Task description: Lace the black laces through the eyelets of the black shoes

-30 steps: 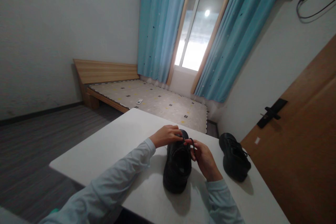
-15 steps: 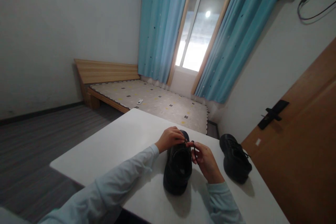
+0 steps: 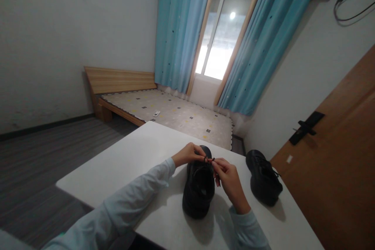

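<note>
A black shoe (image 3: 199, 191) stands on the white table (image 3: 131, 164), its toe pointing away from me. My left hand (image 3: 189, 154) reaches over the shoe's front and pinches its black lace (image 3: 208, 159). My right hand (image 3: 230, 179) is beside the shoe on the right, its fingertips pinching the same lace close to the left hand. The lace itself is thin and dark, so its loops are hard to make out. A second black shoe (image 3: 263, 183) stands apart to the right on the table.
Past the table are a low wooden bed (image 3: 164, 111) with a patterned mattress, blue curtains (image 3: 178, 27) and a window (image 3: 219, 39). A brown door (image 3: 342, 152) with a black handle stands close on the right. Grey floor lies to the left.
My right hand has moved up and left, bringing its fingertips close to the left hand over the lace. The shoes have not moved.
</note>
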`<state>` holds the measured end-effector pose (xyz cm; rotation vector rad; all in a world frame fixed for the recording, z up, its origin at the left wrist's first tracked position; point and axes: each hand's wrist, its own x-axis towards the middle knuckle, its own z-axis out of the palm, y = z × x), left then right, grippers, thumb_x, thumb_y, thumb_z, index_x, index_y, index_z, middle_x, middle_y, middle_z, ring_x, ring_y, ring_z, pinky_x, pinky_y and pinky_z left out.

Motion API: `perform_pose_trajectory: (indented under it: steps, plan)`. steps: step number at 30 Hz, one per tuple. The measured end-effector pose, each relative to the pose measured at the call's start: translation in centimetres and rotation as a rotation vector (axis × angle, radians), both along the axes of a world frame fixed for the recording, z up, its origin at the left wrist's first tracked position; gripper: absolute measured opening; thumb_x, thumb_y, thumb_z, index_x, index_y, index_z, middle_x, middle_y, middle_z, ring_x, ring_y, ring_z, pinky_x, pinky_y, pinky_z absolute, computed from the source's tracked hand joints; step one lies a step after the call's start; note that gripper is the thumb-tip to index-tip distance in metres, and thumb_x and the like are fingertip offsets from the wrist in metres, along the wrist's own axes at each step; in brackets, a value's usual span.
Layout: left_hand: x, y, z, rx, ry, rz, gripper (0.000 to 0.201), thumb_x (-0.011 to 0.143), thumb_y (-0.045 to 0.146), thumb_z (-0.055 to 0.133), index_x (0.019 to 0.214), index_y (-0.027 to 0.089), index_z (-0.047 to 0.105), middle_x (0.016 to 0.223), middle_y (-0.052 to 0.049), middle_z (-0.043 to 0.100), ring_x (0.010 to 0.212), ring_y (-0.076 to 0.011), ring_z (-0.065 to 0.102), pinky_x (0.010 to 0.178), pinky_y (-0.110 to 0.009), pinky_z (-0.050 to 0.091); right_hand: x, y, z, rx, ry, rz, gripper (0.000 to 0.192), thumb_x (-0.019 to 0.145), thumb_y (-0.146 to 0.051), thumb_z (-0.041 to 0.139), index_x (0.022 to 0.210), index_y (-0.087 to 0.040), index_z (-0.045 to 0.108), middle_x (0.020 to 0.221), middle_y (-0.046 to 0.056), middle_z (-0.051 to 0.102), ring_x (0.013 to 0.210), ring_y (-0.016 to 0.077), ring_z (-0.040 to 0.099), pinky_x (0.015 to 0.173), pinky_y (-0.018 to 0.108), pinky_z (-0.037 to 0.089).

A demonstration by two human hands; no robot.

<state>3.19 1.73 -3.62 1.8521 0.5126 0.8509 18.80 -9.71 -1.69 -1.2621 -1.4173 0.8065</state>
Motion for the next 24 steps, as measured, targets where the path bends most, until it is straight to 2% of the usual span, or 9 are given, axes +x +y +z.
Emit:
perform_pose_trajectory:
  steps: [3,10,16,24]
  plan:
    - [-0.2,-0.1,0.1,-0.064,0.013,0.002,0.035,0.06,0.042,0.074,0.075,0.01,0.073,0.076,-0.007,0.07,0.075,-0.0175,0.063,0.07,-0.026,0.047,-0.1,-0.1,-0.1,0.09,-0.161,-0.044,0.024,0.079,-0.038,0.059,0.078,-0.017,0.071,0.076,0.005,0.057,0.046,0.0103,0.048,0.037,0.023,0.036]
    - [0.0,-0.4,0.0,-0.043,0.027,-0.009,0.032,0.061,0.039,0.074,0.075,0.01,0.073,0.074,-0.007,0.07,0.072,-0.0168,0.063,0.068,-0.024,0.047,-0.6,-0.1,-0.5,0.223,-0.468,-0.14,0.021,0.083,-0.027,0.052,0.075,-0.019,0.071,0.071,0.004,0.056,0.063,0.0162,0.053,0.057,0.027,0.04]
    - [0.1,-0.7,0.2,-0.013,0.065,0.029,0.032,0.061,0.039,0.073,0.076,0.011,0.073,0.075,-0.006,0.071,0.074,-0.0174,0.064,0.068,-0.024,0.047,-0.7,-0.1,-0.8,0.287,-0.624,-0.177,0.026,0.087,-0.026,0.046,0.078,-0.019,0.069,0.065,0.002,0.051,0.058,0.0136,0.049,0.056,0.024,0.037]
    - [0.2,-0.7,0.4,-0.03,0.068,0.021,0.029,0.062,0.035,0.073,0.077,0.011,0.073,0.076,-0.005,0.071,0.074,-0.0169,0.064,0.07,-0.024,0.047,-1.5,-0.4,-1.4,0.289,-0.794,-0.246,0.029,0.091,-0.021,0.038,0.088,-0.018,0.066,0.074,0.005,0.054,0.062,0.0147,0.052,0.058,0.025,0.036]
